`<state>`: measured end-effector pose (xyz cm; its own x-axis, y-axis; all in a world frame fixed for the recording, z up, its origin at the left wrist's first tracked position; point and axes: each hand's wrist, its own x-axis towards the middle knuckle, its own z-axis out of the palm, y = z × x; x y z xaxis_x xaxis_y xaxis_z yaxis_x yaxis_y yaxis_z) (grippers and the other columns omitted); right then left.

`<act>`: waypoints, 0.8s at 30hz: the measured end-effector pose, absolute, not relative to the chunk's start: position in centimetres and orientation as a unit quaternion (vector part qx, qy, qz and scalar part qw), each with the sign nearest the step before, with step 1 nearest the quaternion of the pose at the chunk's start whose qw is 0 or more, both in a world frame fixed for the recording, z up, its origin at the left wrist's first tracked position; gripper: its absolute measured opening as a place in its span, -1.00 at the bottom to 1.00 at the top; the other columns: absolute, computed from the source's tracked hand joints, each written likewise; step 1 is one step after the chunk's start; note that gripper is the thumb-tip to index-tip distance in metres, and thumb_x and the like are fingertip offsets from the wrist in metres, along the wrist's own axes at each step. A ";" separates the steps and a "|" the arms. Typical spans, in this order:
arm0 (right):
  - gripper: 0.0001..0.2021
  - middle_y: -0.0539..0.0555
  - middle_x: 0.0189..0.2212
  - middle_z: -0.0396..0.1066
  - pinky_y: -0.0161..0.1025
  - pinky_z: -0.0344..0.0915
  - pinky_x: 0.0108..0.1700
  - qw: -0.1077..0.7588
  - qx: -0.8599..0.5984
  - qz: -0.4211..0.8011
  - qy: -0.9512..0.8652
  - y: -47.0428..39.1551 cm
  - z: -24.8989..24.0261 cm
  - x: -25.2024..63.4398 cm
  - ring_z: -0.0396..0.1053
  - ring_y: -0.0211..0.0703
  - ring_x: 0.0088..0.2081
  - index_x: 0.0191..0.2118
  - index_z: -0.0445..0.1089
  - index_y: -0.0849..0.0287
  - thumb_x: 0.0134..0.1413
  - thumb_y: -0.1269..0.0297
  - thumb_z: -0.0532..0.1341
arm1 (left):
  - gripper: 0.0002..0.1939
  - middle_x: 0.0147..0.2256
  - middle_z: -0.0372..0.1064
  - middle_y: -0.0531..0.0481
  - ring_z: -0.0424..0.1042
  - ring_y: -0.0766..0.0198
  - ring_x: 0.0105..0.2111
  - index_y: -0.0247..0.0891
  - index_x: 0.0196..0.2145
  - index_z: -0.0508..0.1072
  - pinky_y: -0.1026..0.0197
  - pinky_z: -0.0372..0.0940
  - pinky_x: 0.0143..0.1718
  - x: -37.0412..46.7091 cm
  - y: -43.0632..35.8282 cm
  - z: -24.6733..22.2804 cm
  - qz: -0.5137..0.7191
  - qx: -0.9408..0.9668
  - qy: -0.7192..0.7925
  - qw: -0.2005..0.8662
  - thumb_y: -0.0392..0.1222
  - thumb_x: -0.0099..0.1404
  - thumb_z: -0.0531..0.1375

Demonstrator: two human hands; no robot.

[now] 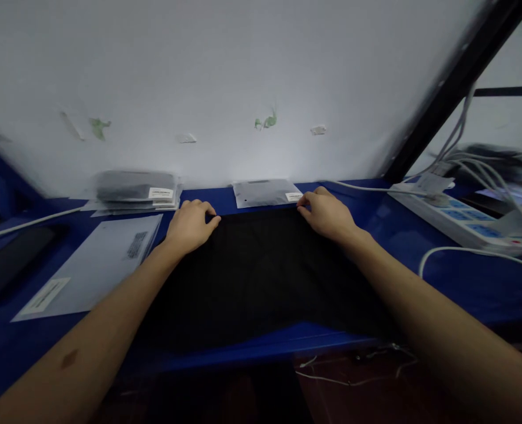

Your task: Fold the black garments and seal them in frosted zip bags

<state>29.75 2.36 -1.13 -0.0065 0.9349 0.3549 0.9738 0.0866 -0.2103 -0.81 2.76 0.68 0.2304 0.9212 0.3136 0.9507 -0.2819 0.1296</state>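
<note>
A black cloth (261, 277) lies spread on the desk (446, 285) near a labelled packet (263, 193) — the right hand (327, 215) pinches the cloth's far right corner; the left hand (190, 227) touches the far left, grip unclear.

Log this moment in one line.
left hand: at black fabric sheet, far left | right hand: at sheet, far right | sheet: spread over blue tabletop | beyond: rectangular translucent plastic packet, white label | grips: unclear

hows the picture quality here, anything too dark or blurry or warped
Head view: dim overall, brightest low on the wall; head view: the cloth is so dark its folds barely show; head view: the bag stack looks smeared; head view: the beam slants, perhaps from lens stretch.
</note>
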 end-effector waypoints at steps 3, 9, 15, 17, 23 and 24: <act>-0.80 0.20 -0.13 0.37 -0.07 0.31 -0.22 0.244 -0.680 -0.059 -0.689 2.3 -1.1 29.7 0.39 0.01 -0.22 -0.17 0.47 0.12 0.20 0.23 0.13 | -0.89 -0.23 0.50 -0.11 0.39 -0.01 -0.10 -0.22 -0.27 0.50 0.00 0.28 -0.03 -1.1 2.9 0.9 -0.208 -0.773 -0.598 0.027 -0.16 0.30 0.21; -0.83 0.21 -0.17 0.45 0.00 0.32 -0.11 0.359 -0.643 -0.045 -0.675 2.7 -1.2 30.1 0.42 0.04 -0.18 -0.24 0.46 0.14 0.15 0.24 0.15 | -0.95 -0.25 0.52 -0.07 0.44 0.04 -0.14 -0.18 -0.29 0.48 0.01 0.29 -0.04 -1.2 2.8 1.7 -0.284 -0.754 -0.592 0.028 -0.21 0.29 0.21; -0.86 0.12 -0.26 0.54 -0.09 0.34 -0.10 0.458 -0.609 0.063 -0.645 2.6 -0.7 29.9 0.47 -0.03 -0.22 -0.29 0.42 0.11 0.05 0.25 0.16 | -0.87 -0.20 0.53 -0.02 0.48 0.14 -0.15 -0.16 -0.24 0.48 0.09 0.31 -0.02 -1.3 1.8 3.0 -0.311 -0.779 -0.544 -0.030 -0.28 0.26 0.17; -0.87 0.12 -0.27 0.54 -0.12 0.34 -0.11 0.465 -0.598 0.086 -0.647 2.4 -0.4 29.8 0.46 -0.06 -0.24 -0.29 0.40 0.11 0.05 0.27 0.14 | -0.84 -0.17 0.53 -0.01 0.47 0.15 -0.14 -0.16 -0.22 0.49 0.11 0.31 -0.03 -1.5 1.4 3.3 -0.301 -0.787 -0.535 -0.052 -0.28 0.25 0.15; -0.83 0.09 -0.42 0.49 -0.17 0.30 -0.24 0.414 -0.594 0.117 -0.680 1.6 0.6 30.1 0.42 -0.08 -0.33 -0.34 0.41 0.13 0.11 0.20 0.12 | -0.82 -0.35 0.51 0.02 0.48 0.22 -0.32 -0.20 -0.22 0.50 0.17 0.31 -0.21 -1.3 0.3 4.2 -0.256 -0.819 -0.500 -0.119 -0.18 0.28 0.12; -0.81 0.08 -0.47 0.47 -0.18 0.29 -0.28 0.403 -0.594 0.122 -0.685 1.4 0.7 30.1 0.41 -0.09 -0.38 -0.34 0.42 0.14 0.12 0.19 0.11 | -0.81 -0.40 0.50 0.03 0.47 0.23 -0.36 -0.20 -0.24 0.51 0.18 0.29 -0.25 -1.2 0.2 4.3 -0.245 -0.822 -0.499 -0.125 -0.16 0.29 0.12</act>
